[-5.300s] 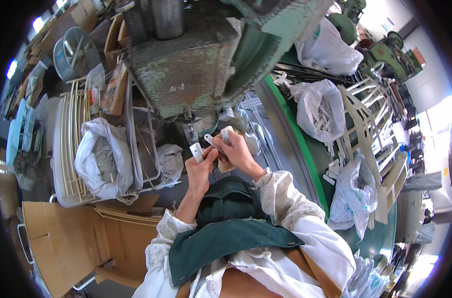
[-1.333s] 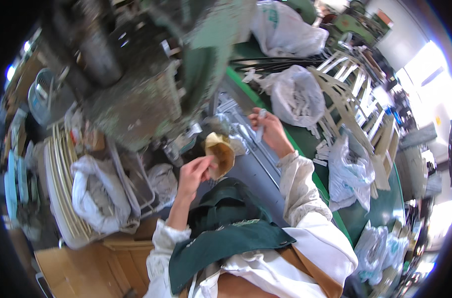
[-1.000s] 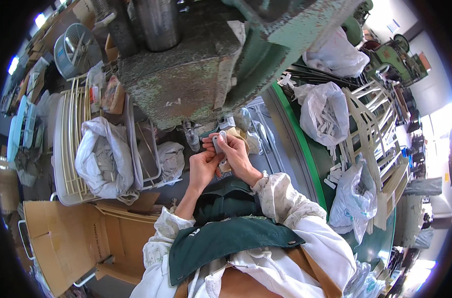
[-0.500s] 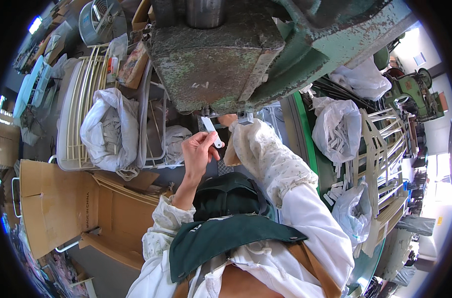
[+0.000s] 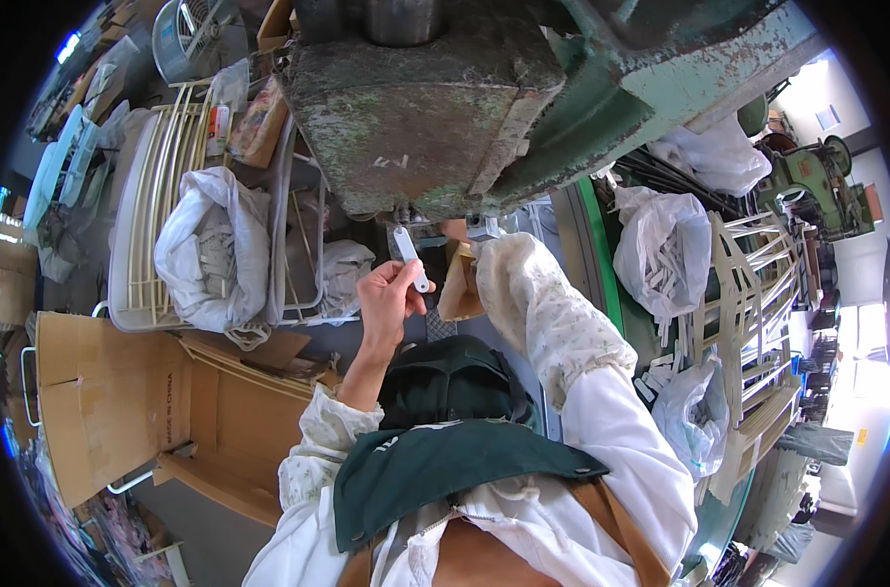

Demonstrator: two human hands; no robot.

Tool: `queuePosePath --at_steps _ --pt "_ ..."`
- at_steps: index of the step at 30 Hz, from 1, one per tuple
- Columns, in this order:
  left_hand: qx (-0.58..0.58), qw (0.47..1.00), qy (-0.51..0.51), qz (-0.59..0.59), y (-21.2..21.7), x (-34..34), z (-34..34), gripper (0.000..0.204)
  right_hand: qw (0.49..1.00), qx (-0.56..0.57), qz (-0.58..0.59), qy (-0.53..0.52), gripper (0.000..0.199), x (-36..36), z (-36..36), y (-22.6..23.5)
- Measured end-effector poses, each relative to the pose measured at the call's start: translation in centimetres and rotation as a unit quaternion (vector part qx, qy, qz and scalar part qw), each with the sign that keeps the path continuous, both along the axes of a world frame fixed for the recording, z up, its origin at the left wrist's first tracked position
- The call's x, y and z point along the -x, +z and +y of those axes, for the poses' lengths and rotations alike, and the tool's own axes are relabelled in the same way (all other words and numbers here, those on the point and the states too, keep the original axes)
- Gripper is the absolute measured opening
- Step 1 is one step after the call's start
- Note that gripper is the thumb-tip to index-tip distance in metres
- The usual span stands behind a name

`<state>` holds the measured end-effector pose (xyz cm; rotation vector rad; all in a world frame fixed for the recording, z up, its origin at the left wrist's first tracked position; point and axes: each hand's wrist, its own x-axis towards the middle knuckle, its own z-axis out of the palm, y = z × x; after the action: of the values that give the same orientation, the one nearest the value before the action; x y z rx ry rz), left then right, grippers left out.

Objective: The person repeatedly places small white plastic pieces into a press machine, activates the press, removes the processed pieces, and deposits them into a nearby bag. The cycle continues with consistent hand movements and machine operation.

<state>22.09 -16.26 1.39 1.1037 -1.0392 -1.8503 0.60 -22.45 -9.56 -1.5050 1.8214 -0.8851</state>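
Pinched between the thumb and fingers of my left hand [image 5: 386, 301] is a flat white strip [image 5: 408, 256] with rounded ends and a small hole near its lower end. It slants upward toward the underside of a big, worn green press [image 5: 416, 137]. My right arm reaches in under the press, wearing a pale flowered sleeve [image 5: 548, 298]. Only a small patch of my right hand [image 5: 455, 229] shows beyond the cuff; its fingers are hidden. Below that hand, a brown cardboard piece [image 5: 462, 286] stands between my two arms.
To the left, a white bag of strips [image 5: 215, 249] rests on a metal rack [image 5: 147, 245], above an open cardboard box [image 5: 112, 411]. On the right stand another bag of white strips [image 5: 665, 256], loose strips [image 5: 658, 377] and stacked pale frames [image 5: 758, 293].
My right sleeve has shifted to the right, uncovering more of the cardboard piece. My left hand has moved slightly left, still pinching the white strip.
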Motion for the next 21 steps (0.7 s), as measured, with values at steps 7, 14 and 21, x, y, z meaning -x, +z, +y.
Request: queuePosePath --at_steps 7,14,21 --pt "-0.043 0.998 -0.02 0.035 0.0 -0.3 1.3 0.029 0.993 -0.003 -0.113 -0.043 0.012 1.2 1.7 0.9" --pt "-0.028 0.999 -0.028 0.011 -1.2 -2.0 1.3 0.026 0.938 -0.006 -0.34 0.066 0.009 -2.9 3.7 8.7" --pt "-0.019 1.0 0.0 -0.016 -0.2 -1.1 1.1 0.015 0.937 0.152 -0.305 0.081 0.019 -5.2 4.1 11.3"
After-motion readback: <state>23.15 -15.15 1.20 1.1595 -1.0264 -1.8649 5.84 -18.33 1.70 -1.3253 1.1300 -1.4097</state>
